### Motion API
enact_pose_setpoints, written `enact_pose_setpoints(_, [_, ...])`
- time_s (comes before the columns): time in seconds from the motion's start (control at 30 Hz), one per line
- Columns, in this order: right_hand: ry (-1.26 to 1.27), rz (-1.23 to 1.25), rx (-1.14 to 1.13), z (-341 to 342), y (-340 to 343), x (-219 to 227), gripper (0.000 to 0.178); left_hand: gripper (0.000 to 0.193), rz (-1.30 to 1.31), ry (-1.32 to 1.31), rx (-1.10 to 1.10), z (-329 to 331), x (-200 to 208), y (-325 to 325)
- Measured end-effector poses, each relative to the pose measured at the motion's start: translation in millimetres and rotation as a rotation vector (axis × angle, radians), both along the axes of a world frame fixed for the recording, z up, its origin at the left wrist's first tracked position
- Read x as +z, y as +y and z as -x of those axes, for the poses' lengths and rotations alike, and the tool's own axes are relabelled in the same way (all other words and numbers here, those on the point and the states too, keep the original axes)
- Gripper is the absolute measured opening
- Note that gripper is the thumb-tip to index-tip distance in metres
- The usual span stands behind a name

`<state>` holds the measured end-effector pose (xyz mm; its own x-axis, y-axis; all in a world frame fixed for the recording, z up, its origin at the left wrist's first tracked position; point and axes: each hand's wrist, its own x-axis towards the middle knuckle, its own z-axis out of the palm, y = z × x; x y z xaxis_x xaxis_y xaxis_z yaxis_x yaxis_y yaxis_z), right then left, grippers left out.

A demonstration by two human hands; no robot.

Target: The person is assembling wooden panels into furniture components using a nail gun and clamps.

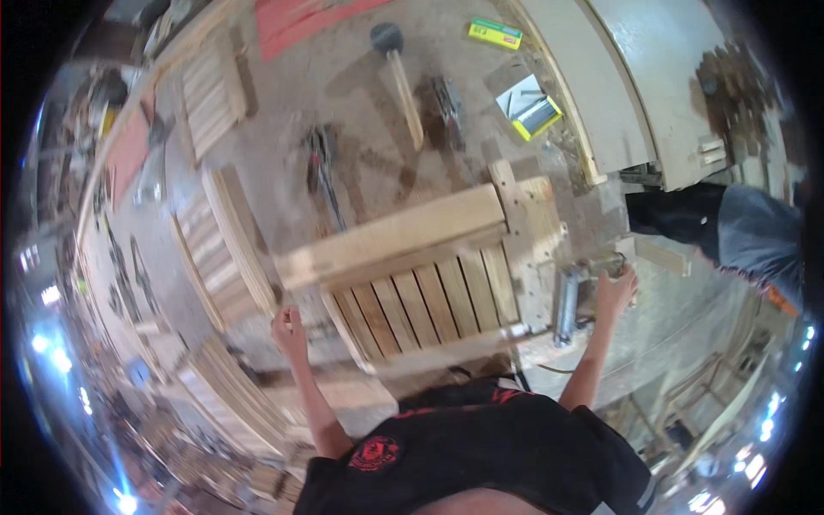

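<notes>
In front of me lies a wooden slatted panel (421,300), its pale slats set in a frame. A thick wooden rail (403,236) runs along its far side. Past its right end stands a wooden board (541,223) with dark holes or bolts. My right hand (620,290) is closed at the end of a silver-grey metal tool (566,305) with a long straight part; its exact kind is unclear. To the left of the panel, my left hand (290,329) has its fingers curled together near the rail's left end. Whatever is in them is too small to make out.
Across the bench lie a black-headed mallet (402,86), two dark hand tools (322,172) (448,112), a green-yellow box (495,33) and an open yellow-edged box (536,118). More slatted panels (215,253) lie left. Another person (747,227) stands at the right.
</notes>
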<state>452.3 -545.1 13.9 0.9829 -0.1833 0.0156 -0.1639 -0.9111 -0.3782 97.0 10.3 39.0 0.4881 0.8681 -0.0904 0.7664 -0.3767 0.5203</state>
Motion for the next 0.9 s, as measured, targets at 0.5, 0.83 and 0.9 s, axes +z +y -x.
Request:
enact_pose_setpoints(0.5, [0.465,0.090,0.326,-4.3,-167.5,-105.2,0.047,0.034,-0.078,0.248,0.083,87.6,-45.4,-8.2])
enact_pose_setpoints(0.83, [0.862,-1.197,-0.309,62.3,72.3,86.0,0.024,0.039,-0.135,-0.010,0.456,91.9,-35.0,-20.2])
enact_pose_setpoints(0.9, [0.870,-0.907,-0.083,59.9,107.7,90.0,0.026,0.039,-0.143,-0.033,0.445,88.7,-35.4,-18.7])
